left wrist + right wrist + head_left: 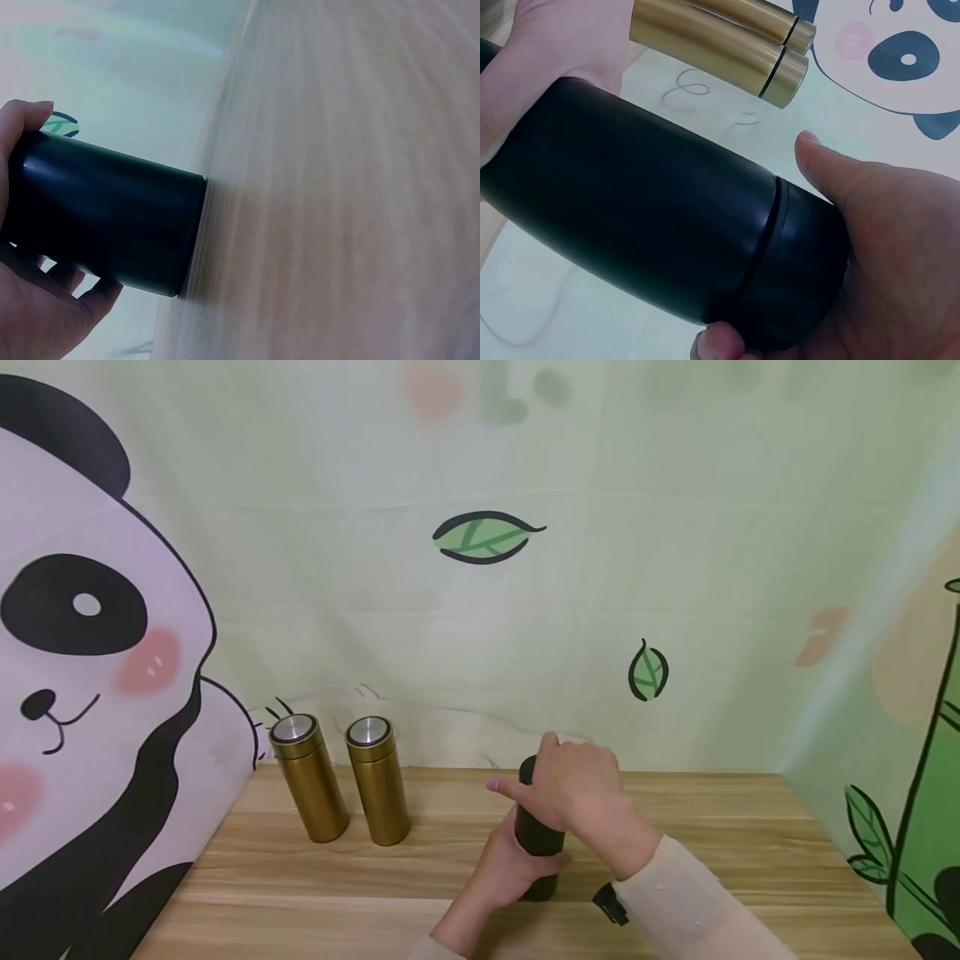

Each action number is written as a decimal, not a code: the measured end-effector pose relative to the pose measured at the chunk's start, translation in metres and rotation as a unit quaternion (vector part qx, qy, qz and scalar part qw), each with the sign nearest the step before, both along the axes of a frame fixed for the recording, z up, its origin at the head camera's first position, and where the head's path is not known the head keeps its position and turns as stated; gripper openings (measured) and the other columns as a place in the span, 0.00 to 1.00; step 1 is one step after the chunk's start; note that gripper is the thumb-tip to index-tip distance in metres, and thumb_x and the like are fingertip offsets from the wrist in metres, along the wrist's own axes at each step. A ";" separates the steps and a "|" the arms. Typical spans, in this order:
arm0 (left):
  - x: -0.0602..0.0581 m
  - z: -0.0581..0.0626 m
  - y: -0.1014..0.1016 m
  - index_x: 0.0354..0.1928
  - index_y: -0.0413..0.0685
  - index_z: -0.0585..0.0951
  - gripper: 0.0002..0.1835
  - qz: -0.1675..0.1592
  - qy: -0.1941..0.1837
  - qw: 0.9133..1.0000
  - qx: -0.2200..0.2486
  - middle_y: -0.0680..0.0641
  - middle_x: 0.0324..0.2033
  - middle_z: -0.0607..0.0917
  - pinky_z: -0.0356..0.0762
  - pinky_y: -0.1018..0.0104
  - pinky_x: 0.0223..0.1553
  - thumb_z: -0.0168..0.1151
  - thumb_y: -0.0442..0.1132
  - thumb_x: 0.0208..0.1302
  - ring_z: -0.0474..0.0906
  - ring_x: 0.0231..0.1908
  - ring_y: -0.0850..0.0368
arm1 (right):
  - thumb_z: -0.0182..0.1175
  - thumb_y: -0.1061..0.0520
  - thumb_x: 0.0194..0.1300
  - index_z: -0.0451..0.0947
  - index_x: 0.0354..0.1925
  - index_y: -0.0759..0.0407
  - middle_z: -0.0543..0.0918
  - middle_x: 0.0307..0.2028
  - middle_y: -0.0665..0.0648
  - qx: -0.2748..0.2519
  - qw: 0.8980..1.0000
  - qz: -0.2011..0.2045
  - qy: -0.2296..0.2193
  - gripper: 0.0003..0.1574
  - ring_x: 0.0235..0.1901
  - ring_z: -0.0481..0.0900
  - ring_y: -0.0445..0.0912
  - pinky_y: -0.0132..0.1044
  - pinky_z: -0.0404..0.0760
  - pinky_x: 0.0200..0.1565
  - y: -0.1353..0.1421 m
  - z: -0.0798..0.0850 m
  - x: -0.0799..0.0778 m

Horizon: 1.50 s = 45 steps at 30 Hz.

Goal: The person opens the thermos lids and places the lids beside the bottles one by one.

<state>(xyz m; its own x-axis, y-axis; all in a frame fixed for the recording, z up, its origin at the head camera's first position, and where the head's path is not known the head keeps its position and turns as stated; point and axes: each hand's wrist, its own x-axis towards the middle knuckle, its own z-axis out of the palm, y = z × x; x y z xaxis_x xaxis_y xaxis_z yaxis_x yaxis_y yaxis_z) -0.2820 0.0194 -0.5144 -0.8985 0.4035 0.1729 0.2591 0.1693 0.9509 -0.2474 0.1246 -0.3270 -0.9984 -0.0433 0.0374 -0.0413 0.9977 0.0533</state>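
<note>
A black thermos bottle (538, 837) stands upright on the wooden table, right of the middle. My left hand (506, 864) grips its body, thumb on one side and fingers on the other, as the left wrist view also shows with the bottle's base (150, 225) on the tabletop. Over the top is my right hand (581, 781), holding the lid (802, 255). Its thumb sticks out to the side, while a fingertip (718, 343) shows at the lid's far edge. A thin seam between lid and body is visible in the right wrist view.
Two gold thermos bottles (311, 793) (381, 797) with silver-topped lids stand side by side at the back left. Behind the wooden table (315, 910) hangs a pale green backdrop (337, 568) with a printed panda and leaves. A black strap or tag (611, 905) hangs near the right sleeve.
</note>
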 end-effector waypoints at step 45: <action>-0.001 0.003 -0.002 0.70 0.68 0.67 0.40 -0.024 0.003 1.000 -0.008 0.59 0.56 0.82 0.75 0.58 0.59 0.77 0.49 0.57 0.80 0.53 0.60 | 0.59 0.30 0.66 0.78 0.58 0.55 0.84 0.28 0.57 0.002 0.998 0.067 0.006 0.37 0.24 0.77 0.49 0.41 0.77 0.24 0.008 -0.004 -0.007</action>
